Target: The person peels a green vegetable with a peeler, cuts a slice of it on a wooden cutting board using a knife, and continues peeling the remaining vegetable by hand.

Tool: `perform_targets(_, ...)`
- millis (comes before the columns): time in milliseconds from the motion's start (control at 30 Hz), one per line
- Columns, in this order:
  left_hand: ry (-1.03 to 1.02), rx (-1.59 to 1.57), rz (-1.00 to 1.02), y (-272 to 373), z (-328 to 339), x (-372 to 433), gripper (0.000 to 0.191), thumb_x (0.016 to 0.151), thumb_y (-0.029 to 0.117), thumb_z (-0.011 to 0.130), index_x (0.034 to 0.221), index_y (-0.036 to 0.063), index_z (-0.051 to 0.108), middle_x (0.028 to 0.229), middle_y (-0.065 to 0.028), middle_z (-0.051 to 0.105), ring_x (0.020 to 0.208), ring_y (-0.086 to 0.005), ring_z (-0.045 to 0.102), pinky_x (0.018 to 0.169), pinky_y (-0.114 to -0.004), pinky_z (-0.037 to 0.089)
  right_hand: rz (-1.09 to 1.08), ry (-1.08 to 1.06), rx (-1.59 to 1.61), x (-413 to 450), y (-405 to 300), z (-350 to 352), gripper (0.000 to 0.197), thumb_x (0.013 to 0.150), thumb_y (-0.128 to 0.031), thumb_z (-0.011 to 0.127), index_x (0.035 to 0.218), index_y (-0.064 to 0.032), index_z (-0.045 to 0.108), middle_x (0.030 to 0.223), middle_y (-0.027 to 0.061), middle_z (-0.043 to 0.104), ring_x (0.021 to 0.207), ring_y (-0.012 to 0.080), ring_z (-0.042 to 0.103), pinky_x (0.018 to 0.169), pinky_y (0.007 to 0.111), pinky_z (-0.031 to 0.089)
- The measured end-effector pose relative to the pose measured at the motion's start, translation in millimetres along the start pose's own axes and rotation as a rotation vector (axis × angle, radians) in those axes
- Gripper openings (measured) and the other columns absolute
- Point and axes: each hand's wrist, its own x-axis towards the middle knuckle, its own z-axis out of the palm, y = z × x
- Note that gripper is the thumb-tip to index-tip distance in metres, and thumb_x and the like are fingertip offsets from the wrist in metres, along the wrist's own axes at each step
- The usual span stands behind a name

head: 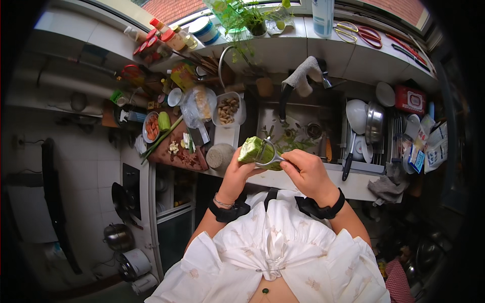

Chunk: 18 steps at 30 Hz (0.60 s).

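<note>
A thick piece of green gourd with a pale cut end lies in my left hand, above the sink's front edge. My right hand grips the handle of a metal Y-shaped peeler, whose head lies across the gourd. Green peelings are scattered in the metal sink beyond. At the left, a reddish-brown cutting board bears chopped garlic, a long green scallion, another green gourd piece and a cleaver.
A faucet with a cloth-wrapped neck stands behind the sink. Left of it are a tub of peanuts and a bowl of shrimp. On the right, a dish rack holds bowls, with a black-handled knife at its front.
</note>
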Motion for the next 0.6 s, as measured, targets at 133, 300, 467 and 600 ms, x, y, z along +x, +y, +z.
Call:
perform_targets(133,-0.049,-0.008,0.011,8.6,-14.1,2.3,0.048,0.097,0.014,0.045,0.141,0.0026,0.030,0.134,-0.0147,0.048,0.121,-0.0293,0.052,0.099,-0.051,0.047,0.002,-0.021,0.000,7.2,-0.8,3.0,0.011,0.085,-0.012,0.063,0.092,-0.0033,0.066,0.075,0.0130,0.059,0.067,0.0316,0.059,0.059,0.037,0.046)
perform_targets(300,-0.068,-0.021,0.100,5.9,-18.1,3.3,0.057,0.098,0.039,0.049,0.139,0.0039,0.033,0.133,-0.0137,0.049,0.120,-0.0286,0.054,0.099,-0.050,0.047,-0.026,-0.054,-0.035,11.9,-6.6,10.6,0.012,0.084,-0.008,0.064,0.092,0.0007,0.064,0.078,0.0142,0.061,0.067,0.0306,0.060,0.060,0.035,0.047)
perform_targets(467,-0.023,-0.112,0.201,6.2,-19.2,4.0,0.048,0.099,0.036,0.047,0.133,0.0031,0.038,0.125,-0.0106,0.055,0.115,-0.0253,0.057,0.099,-0.045,0.048,-0.049,-0.070,-0.047,4.8,6.0,13.0,0.010,0.082,-0.013,0.064,0.085,-0.0034,0.063,0.075,0.0134,0.061,0.069,0.0326,0.060,0.060,0.038,0.048)
perform_targets(600,0.058,-0.039,0.221,0.1,-19.8,4.1,0.049,0.099,0.038,0.046,0.134,0.0045,0.038,0.124,-0.0110,0.056,0.116,-0.0269,0.056,0.099,-0.046,0.047,0.116,-0.118,-0.091,-6.1,36.6,6.0,0.012,0.083,-0.013,0.063,0.086,-0.0019,0.063,0.077,0.0158,0.062,0.070,0.0351,0.060,0.061,0.037,0.047)
